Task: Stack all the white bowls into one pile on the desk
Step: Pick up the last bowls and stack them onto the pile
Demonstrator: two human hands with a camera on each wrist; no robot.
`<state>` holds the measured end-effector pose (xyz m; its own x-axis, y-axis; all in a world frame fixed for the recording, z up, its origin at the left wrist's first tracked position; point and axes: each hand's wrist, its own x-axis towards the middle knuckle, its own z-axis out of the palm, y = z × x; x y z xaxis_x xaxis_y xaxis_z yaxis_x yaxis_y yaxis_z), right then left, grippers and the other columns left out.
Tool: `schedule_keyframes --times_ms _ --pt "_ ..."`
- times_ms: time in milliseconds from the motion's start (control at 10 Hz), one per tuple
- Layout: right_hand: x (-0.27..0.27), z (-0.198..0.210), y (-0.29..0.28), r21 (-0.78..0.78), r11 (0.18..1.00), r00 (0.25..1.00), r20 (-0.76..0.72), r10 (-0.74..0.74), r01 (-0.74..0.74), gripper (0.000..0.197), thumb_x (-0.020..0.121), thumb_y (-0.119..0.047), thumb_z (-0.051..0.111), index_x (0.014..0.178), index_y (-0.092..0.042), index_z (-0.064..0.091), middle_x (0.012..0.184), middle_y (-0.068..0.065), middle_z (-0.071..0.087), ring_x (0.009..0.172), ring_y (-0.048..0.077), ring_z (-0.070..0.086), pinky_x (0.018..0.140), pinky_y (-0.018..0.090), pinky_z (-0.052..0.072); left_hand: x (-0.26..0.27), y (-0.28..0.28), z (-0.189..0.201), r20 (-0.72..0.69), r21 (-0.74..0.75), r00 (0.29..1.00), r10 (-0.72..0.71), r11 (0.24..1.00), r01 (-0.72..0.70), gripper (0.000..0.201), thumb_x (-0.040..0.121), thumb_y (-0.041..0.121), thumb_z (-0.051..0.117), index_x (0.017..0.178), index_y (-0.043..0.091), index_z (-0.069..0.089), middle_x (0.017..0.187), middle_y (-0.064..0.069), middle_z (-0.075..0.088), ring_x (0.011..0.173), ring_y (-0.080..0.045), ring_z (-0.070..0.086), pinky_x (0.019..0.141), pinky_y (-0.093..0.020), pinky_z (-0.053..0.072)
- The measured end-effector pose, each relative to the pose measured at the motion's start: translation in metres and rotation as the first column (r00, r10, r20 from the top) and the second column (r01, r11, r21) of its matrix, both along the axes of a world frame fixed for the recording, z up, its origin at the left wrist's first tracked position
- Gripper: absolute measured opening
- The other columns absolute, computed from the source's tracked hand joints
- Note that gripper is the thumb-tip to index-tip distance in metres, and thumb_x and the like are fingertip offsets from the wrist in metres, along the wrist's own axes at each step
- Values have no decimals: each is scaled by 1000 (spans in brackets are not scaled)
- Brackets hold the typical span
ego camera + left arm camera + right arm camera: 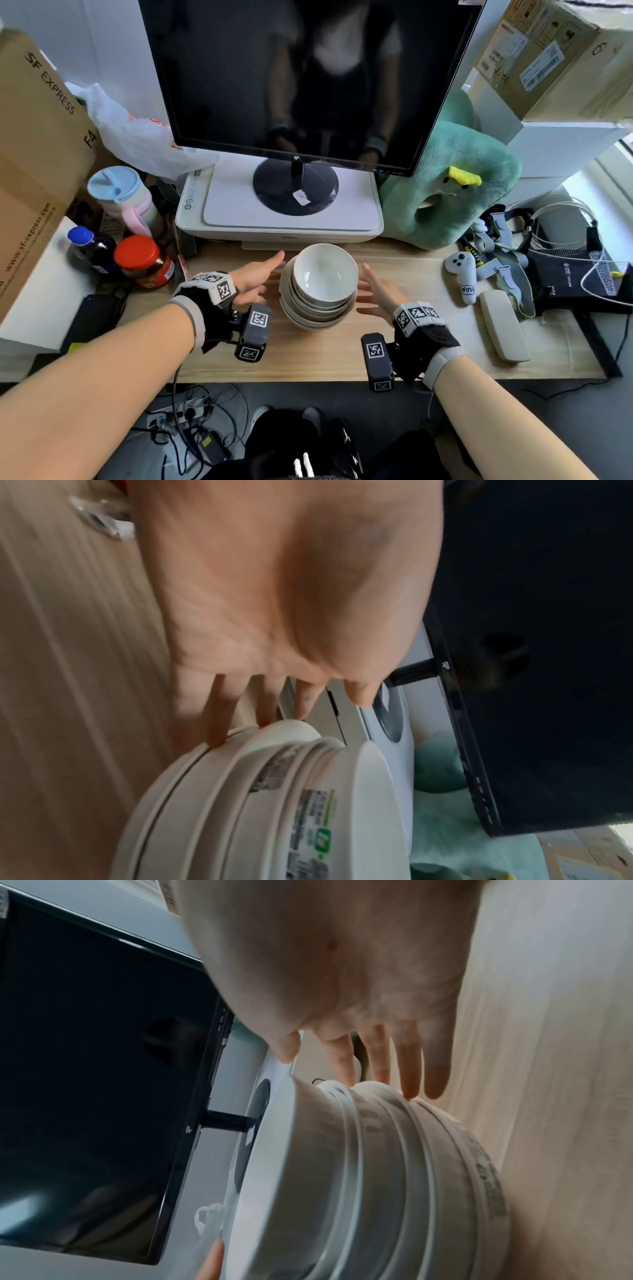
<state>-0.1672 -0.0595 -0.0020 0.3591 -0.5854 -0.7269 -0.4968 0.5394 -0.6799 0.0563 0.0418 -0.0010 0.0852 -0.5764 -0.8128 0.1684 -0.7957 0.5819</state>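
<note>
Bowls, white, one pile

Stack of white bowls (320,291) on wooden table (342,356), before printer (279,212). Left hand (255,281) and right hand (378,294) flank it, fingers straight and spread, holding nothing; contact unclear.

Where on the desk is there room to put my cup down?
Bare wood shows on the desk along the front edge, between the bowls and the glasses case. Crowded: bottles and jar on the left, straps and cables on the right.
</note>
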Motion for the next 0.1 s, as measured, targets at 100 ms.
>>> schedule_keyframes --times_ms 100 --pt "-2 0 -9 -9 1000 1000 -10 -20 20 63 94 -53 28 138 -11 45 109 5 55 86 18 54 86 36 47 2 4 13 -33 -34 997 64 997 -65 64 93 54 28 146 20 32 143 -8 44 118 -29 51 98 -45 45"
